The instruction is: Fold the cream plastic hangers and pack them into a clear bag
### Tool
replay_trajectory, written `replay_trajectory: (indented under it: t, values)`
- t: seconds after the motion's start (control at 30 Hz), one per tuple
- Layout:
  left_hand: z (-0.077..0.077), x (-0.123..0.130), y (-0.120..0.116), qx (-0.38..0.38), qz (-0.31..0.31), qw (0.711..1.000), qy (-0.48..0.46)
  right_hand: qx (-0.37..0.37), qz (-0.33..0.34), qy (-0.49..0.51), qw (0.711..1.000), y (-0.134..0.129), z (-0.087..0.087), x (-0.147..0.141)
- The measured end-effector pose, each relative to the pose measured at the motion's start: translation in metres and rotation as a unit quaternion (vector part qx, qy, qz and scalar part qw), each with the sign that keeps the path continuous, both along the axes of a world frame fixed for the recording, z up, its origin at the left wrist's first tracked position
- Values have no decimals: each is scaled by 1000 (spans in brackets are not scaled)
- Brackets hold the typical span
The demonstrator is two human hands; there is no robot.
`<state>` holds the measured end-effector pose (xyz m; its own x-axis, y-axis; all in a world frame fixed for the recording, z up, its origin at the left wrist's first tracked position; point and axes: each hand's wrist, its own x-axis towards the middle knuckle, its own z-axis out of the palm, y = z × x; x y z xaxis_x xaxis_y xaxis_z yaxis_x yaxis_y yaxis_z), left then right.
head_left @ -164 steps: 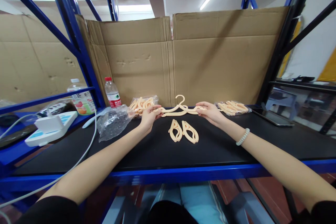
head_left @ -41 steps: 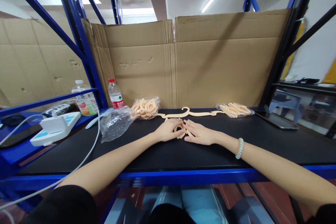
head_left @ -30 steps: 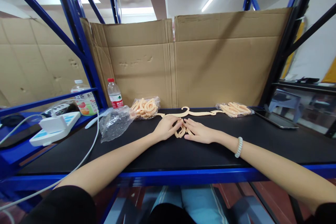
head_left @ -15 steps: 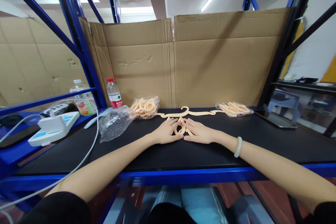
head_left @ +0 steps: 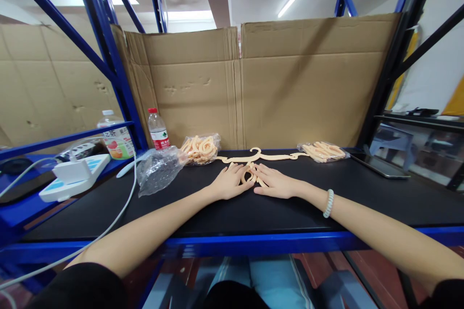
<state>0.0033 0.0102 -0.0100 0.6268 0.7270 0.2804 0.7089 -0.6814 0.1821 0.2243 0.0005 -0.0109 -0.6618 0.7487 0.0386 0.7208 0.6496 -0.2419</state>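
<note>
My left hand (head_left: 229, 182) lies palm down on the black table with its fingers stretched out. My right hand (head_left: 276, 182) rests flat in the same way, its fingertips close to those of the left. Between and under them are cream plastic hanger pieces (head_left: 248, 176), one with a curved hook; my palms and fingers cover most of them. Just beyond my fingertips an assembled cream clothes hanger (head_left: 277, 157) lies flat, its hook pointing away from me. Neither hand is closed around anything.
Left of the hanger sits a bag of cream hooks (head_left: 201, 148), beside a crumpled clear bag (head_left: 159, 174) and a red-capped bottle (head_left: 158, 130). A bag of cream bars (head_left: 323, 151) and a dark tablet (head_left: 380, 164) lie right. A white cable (head_left: 133, 188) crosses the left side.
</note>
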Motion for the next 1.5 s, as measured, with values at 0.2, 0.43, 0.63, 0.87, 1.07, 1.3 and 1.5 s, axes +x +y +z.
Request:
replay_trajectory:
  t: [0.2,0.43,0.63,0.87,1.07,1.3,1.5]
  values:
    - [0,-3,2,-9,49,999,7,1,-1,-15,1000,-2,2,-1]
    - [0,-1,3,6,7,1000,0,5,1,-4,1000,0,0,0]
    - [8,-8,10,39,92,994,-37,2,-4,-7,1000,0,-1,0]
    - [15,-26,24,-2,182,983,-15,12,10,3,1000,3,-3,2]
    - [19,-25,23,-29,205,978,-9,5,10,13,1000,4,-4,2]
    - [23,-29,24,-38,224,974,-23,0,6,1,1000,2,-2,2]
    - [24,-30,24,-44,229,972,-33,6,4,2,1000,4,-3,2]
